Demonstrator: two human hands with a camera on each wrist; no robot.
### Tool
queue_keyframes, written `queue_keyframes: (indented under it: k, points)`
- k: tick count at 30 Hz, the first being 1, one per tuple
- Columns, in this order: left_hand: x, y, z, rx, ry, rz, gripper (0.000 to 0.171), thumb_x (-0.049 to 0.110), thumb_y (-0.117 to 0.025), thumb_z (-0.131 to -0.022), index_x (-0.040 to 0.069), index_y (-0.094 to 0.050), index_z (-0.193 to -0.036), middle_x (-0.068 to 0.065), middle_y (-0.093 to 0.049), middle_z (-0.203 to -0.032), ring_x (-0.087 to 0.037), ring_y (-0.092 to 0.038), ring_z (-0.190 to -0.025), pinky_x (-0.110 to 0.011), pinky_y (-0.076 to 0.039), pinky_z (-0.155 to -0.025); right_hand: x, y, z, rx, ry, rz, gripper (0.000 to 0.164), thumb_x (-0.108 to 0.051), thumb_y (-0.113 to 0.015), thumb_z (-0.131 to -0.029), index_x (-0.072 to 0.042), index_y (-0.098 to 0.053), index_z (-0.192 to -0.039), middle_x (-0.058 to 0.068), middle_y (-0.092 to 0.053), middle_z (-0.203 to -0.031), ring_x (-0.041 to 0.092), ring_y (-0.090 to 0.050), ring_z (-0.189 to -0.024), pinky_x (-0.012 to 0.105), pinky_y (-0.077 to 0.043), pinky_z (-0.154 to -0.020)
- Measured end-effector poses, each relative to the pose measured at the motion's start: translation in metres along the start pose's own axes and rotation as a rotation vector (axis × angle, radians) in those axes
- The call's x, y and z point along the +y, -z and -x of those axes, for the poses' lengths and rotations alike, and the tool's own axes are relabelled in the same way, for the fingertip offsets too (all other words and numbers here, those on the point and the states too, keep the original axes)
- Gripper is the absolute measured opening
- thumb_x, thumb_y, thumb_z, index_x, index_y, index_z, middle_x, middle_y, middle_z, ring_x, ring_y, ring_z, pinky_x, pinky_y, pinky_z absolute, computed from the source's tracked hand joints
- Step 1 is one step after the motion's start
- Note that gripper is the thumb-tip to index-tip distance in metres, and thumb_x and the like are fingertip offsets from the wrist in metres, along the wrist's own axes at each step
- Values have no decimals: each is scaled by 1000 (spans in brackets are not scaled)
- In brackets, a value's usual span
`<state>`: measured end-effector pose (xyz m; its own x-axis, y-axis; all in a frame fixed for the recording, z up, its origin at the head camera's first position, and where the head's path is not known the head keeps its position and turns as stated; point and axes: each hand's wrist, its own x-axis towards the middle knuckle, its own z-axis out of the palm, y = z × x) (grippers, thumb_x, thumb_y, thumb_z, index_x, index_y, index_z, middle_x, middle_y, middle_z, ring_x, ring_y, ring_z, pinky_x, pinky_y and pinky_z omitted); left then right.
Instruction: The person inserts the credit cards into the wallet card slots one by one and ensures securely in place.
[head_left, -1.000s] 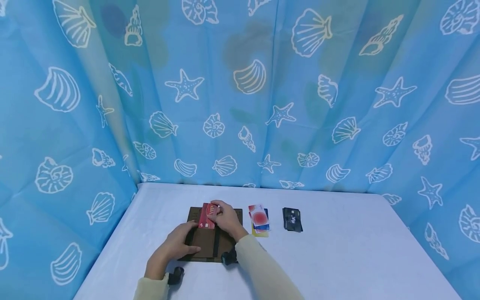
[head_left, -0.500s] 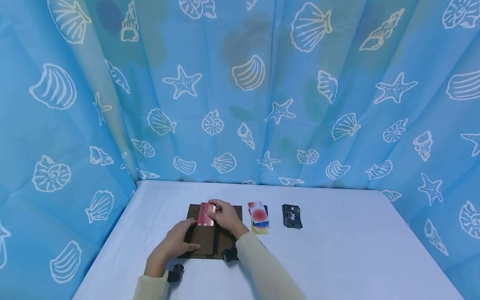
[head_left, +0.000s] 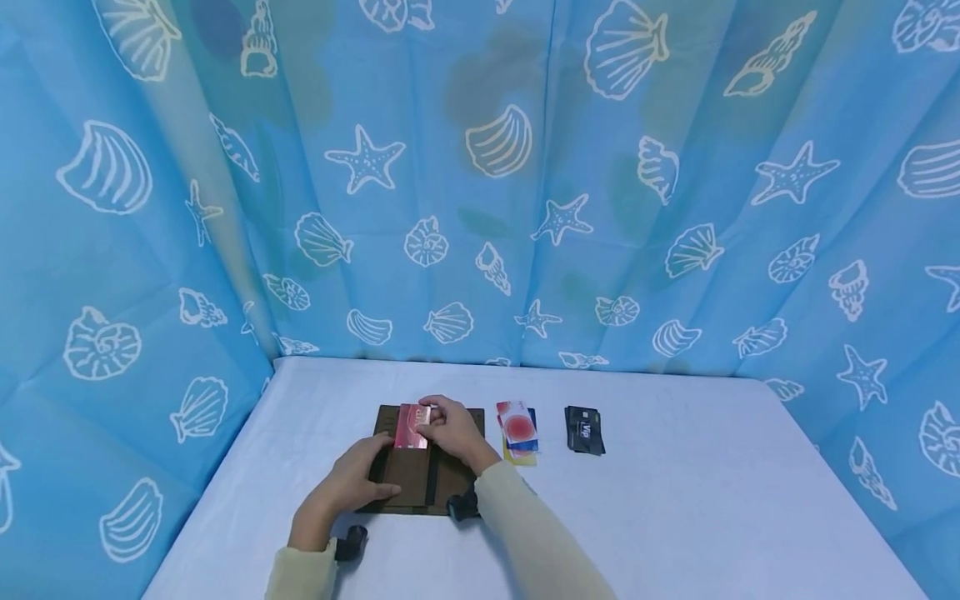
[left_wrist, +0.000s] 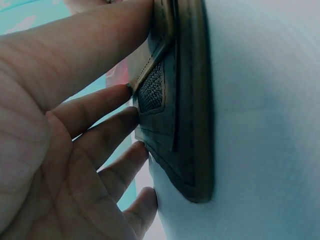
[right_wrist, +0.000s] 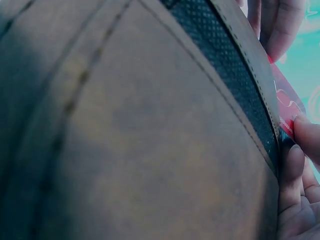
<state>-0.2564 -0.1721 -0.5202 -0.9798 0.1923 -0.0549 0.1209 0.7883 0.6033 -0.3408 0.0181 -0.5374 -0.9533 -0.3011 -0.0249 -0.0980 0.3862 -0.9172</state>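
A brown leather wallet point(head_left: 408, 482) lies spread on the white table, with a dark strip down its middle. The upper part of a red card point(head_left: 411, 425) stands out of its left pocket; the lower part is hidden inside. My right hand point(head_left: 456, 432) pinches the card by its right edge between thumb and fingers, which also shows in the right wrist view, where the card point(right_wrist: 287, 106) is partly behind the wallet. My left hand point(head_left: 354, 477) rests on the wallet's left side, thumb on the pocket. In the left wrist view its fairly straight fingers point(left_wrist: 117, 127) touch the wallet's edge.
Right of the wallet lies a loose pile of colourful cards point(head_left: 517, 427), a red-and-white one on top. Farther right sits a stack of black cards point(head_left: 584, 430) marked "Vip". A blue shell-patterned curtain point(head_left: 480, 208) stands behind the white table point(head_left: 690, 483).
The red card has slid down into the wallet's left pocket, so less of it shows than a second ago. My right hand followed it; my left hand has kept its place.
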Motion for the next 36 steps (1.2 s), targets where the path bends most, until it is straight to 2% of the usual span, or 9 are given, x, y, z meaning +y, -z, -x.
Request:
queue_keyframes:
  k: [9, 36]
  points:
    - [1, 2, -1, 6, -9, -5, 77, 18, -86, -76, 3, -48, -141, -20, -49, -146, -41, -41, -138, -59, -36, -113, 1, -1, -2, 33, 33, 55, 39, -15, -72, -90, -15, -64, -128, 2, -60, -92, 12, -54, -79, 21, -50, -70]
    - [2, 0, 1, -5, 14, -5, 76, 19, -86, -77, 3, -48, -141, -22, -47, -148, -43, -40, -139, -60, -36, -113, 1, 1, 9, 12, -12, 60, 31, -17, -74, -90, -14, -65, -119, 0, -62, -91, 13, -56, -78, 21, -52, -68]
